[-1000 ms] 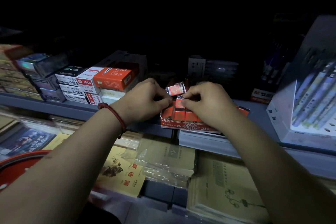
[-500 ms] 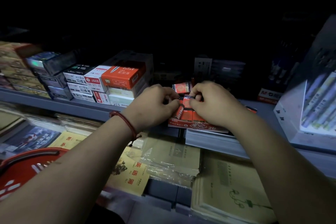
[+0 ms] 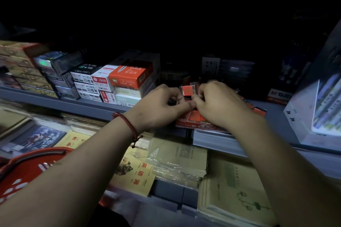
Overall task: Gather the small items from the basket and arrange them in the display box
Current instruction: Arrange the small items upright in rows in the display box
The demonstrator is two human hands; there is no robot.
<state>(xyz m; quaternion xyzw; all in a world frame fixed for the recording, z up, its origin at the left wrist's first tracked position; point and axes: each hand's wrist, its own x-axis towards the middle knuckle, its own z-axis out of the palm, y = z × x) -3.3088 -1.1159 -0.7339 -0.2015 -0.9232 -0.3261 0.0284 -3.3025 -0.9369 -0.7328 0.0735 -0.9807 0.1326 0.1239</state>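
Pinching small red packet [image 3: 188, 91], glossy and rectangular, between curled fingertips of left hand [image 3: 158, 106] and right hand [image 3: 221, 106], directly above red cardboard display box [image 3: 203, 127] packed with like packets. Seated at grey shelf [image 3: 88, 106] edge, near stacked printed cartons [image 3: 129, 77]. Below: paper notebooks [image 3: 236, 190], some in crinkled film; red plastic basket [image 3: 22, 171] cut off at left. Lost in darkness behind; exact finger contact obscured.

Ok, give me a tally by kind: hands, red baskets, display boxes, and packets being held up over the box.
Hands: 2 (left hand, right hand)
Red basket: 1
Display box: 1
Small red packet pinched between the hands: 1
Total: 5
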